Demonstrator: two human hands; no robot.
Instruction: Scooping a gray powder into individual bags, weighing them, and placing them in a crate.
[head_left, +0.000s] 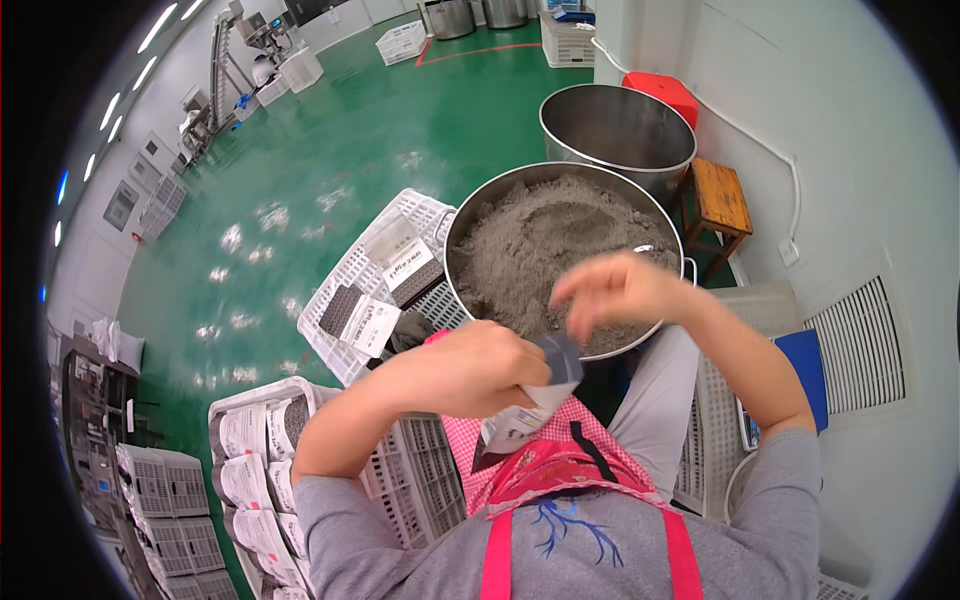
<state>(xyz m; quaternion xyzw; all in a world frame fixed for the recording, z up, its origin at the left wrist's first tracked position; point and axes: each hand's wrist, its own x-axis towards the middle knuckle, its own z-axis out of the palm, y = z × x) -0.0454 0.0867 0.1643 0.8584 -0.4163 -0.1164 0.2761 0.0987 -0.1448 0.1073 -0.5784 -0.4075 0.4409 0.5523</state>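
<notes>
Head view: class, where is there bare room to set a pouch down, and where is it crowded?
Free: green floor left of the steel tub of grey powder, and the wooden stool. Crowded: white crate with filled pouches, and the stacked pouches lower left.

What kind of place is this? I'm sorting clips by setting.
Likely a food packing workshop: a steel tub of grey powder, white crates holding filled pouches, a green floor.
</notes>
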